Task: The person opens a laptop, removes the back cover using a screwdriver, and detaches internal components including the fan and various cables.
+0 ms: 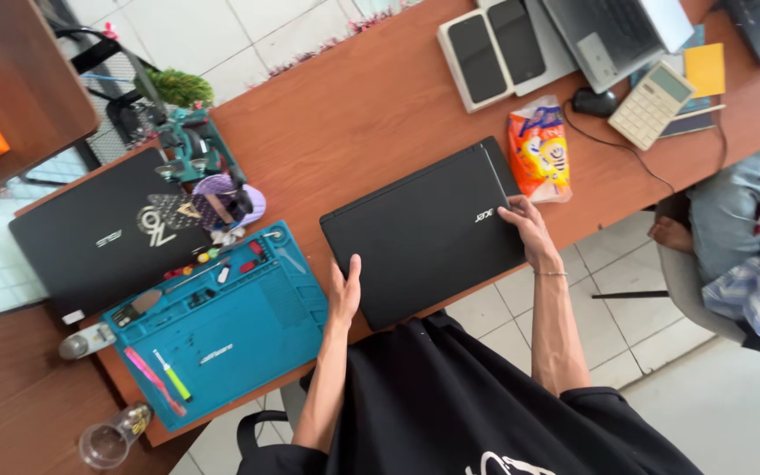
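Note:
A closed black laptop lies on the brown wooden desk in front of me. My left hand rests flat against its left edge near the desk's front. My right hand presses on its right edge, fingers spread over the lid's corner. Both hands touch the laptop from either side.
A blue repair mat with small tools lies to the left, beside a second closed black laptop. An orange snack bag, two phones, a mouse, a calculator and an open laptop sit at the right. Another person sits at far right.

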